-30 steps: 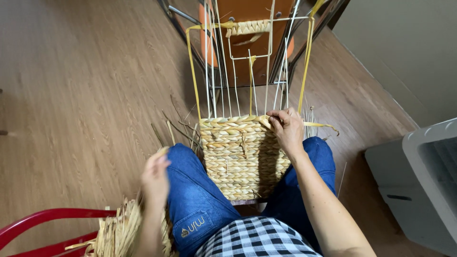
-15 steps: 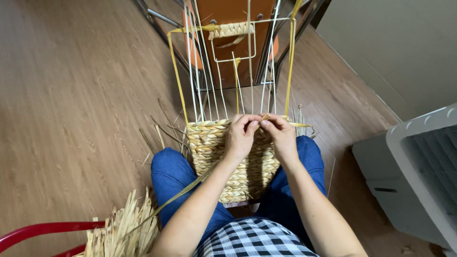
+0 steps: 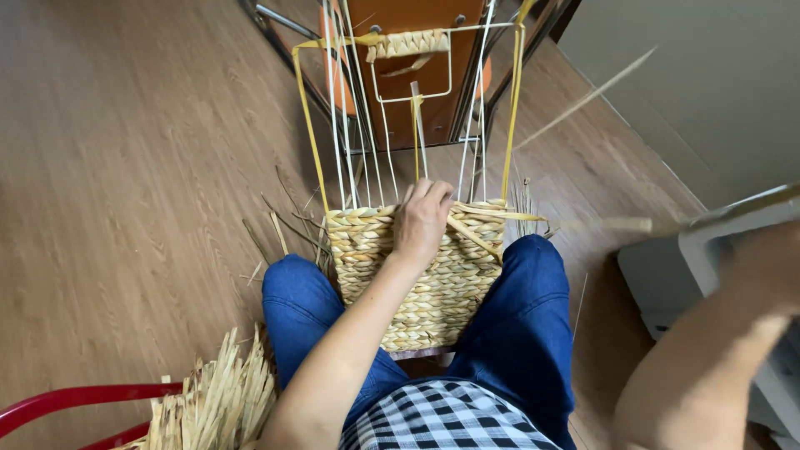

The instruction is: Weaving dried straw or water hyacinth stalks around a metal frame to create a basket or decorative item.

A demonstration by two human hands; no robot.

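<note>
A half-woven straw basket (image 3: 433,283) stands between my knees, built on a frame of upright white wires (image 3: 337,125) with yellow edging. My left hand (image 3: 421,221) presses on the top woven row, fingers curled over its edge among the wires. My right hand (image 3: 762,262) is far out to the right and blurred by motion. A long straw strand (image 3: 600,223) runs taut from the weave's top right corner out to it. Its loose end (image 3: 587,98) flicks up in the air.
A bundle of dry straw (image 3: 217,400) lies by my left thigh, beside a red curved chair frame (image 3: 75,400). Loose straw bits (image 3: 283,225) litter the wooden floor. A metal-legged orange-brown chair (image 3: 417,67) stands behind the frame, a grey-white box-shaped unit (image 3: 667,275) at the right.
My left hand came up from my thigh to the basket's top edge. My right hand left the weave and swung far right, drawing a strand out.
</note>
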